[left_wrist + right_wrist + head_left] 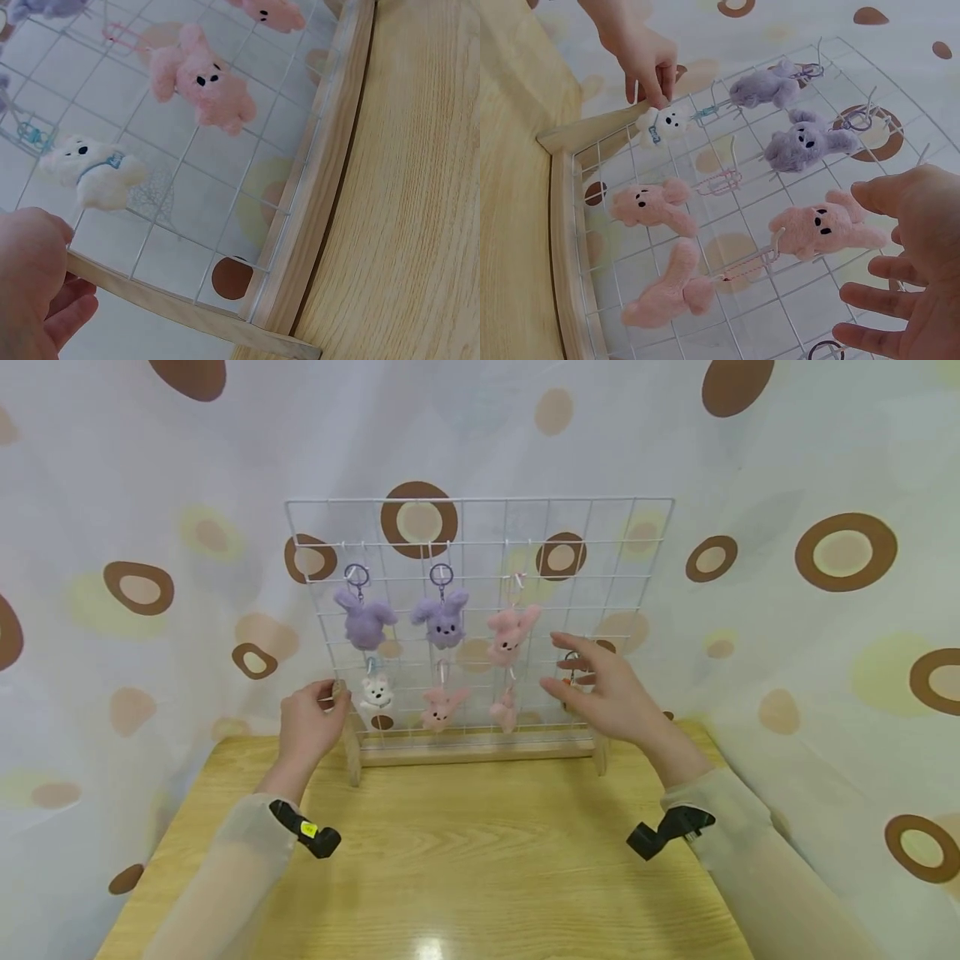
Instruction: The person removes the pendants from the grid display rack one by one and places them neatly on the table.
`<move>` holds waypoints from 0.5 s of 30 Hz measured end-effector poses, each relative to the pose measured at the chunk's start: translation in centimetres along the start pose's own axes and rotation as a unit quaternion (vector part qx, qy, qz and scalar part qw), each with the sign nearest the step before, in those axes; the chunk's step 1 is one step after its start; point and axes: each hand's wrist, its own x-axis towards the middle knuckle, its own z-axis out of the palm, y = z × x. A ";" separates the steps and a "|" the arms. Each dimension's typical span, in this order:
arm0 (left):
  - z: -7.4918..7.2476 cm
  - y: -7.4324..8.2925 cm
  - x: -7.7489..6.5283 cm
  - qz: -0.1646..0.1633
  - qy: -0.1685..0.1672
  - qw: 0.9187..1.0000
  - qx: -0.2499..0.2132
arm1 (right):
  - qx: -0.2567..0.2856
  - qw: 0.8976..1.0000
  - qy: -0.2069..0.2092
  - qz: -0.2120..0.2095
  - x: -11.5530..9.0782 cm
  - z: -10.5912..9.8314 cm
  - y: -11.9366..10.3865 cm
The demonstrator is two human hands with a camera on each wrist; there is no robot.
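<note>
A white wire grid rack [480,499] stands in a wooden base [480,750]. My left hand [311,718] pinches the top of the rack's left wooden post [172,301]. My right hand [611,693] is held open before the grid's right side, fingers spread and holding nothing. Plush keychains hang from hooks: two purple bunnies, one back-to-front [365,625] and one face-forward [446,625], and a pink bunny [507,639] above. Below hang a white bear [97,169] with a blue bow and two pink bunnies [656,206]. My right hand partly hides another keychain.
The rack stands toward the back of a wooden table [450,860]. Behind it and at both sides hangs a pale curtain [480,427] with brown and yellow circles. Hooks [733,150] jut forward from the grid.
</note>
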 end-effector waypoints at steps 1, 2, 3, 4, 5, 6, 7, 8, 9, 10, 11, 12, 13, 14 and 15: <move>0.0 -0.1 0.0 0.000 0.002 1.000 0.004 | 0.002 1.000 -0.002 0.000 0.2 0.0 0.0; 0.0 -0.1 0.0 0.000 0.004 1.000 0.009 | 0.004 1.000 -0.004 0.000 0.3 0.0 -0.1; 0.0 -0.2 0.0 0.002 0.005 1.000 0.012 | 0.006 1.000 -0.006 -0.001 0.5 0.0 0.0; 0.0 -0.2 0.0 0.003 0.006 1.000 0.014 | 0.009 1.000 -0.007 -0.002 0.6 0.0 0.0; 0.0 -0.2 0.0 0.005 0.007 1.000 0.014 | 0.012 1.000 -0.007 -0.003 0.8 0.0 0.0; 0.0 -0.3 0.0 0.008 0.009 1.000 0.015 | 0.016 1.000 -0.008 -0.005 1.0 -0.1 0.0; -0.1 -0.3 0.0 0.009 0.009 1.000 0.015 | 0.022 1.000 -0.009 -0.007 1.1 -0.1 0.0; -0.1 -0.2 0.0 0.013 0.009 1.000 0.016 | 0.027 1.000 -0.010 -0.008 1.3 -0.2 0.0; -0.1 -0.2 0.1 0.016 0.008 1.000 0.017 | 0.032 0.999 -0.010 -0.008 1.4 -0.2 0.1; -0.1 -0.2 0.1 0.017 0.008 1.000 0.018 | 0.037 0.999 -0.010 -0.008 1.5 -0.2 0.1; -0.1 -0.2 0.2 0.017 0.008 1.000 0.019 | 0.041 0.999 -0.011 -0.006 1.6 -0.3 0.1; -0.1 -0.1 0.2 0.016 0.006 1.000 0.020 | 0.043 0.999 -0.011 -0.004 1.7 -0.4 0.1; -0.1 -0.1 0.3 0.015 0.003 1.000 0.020 | 0.044 0.999 -0.011 -0.002 1.8 -0.4 0.1; -0.1 -0.1 0.4 0.013 0.001 1.000 0.021 | 0.044 0.999 -0.011 0.000 1.8 -0.5 0.0; -0.1 -0.1 0.4 0.010 -0.001 1.000 0.022 | 0.043 0.999 -0.010 0.002 1.9 -0.5 0.0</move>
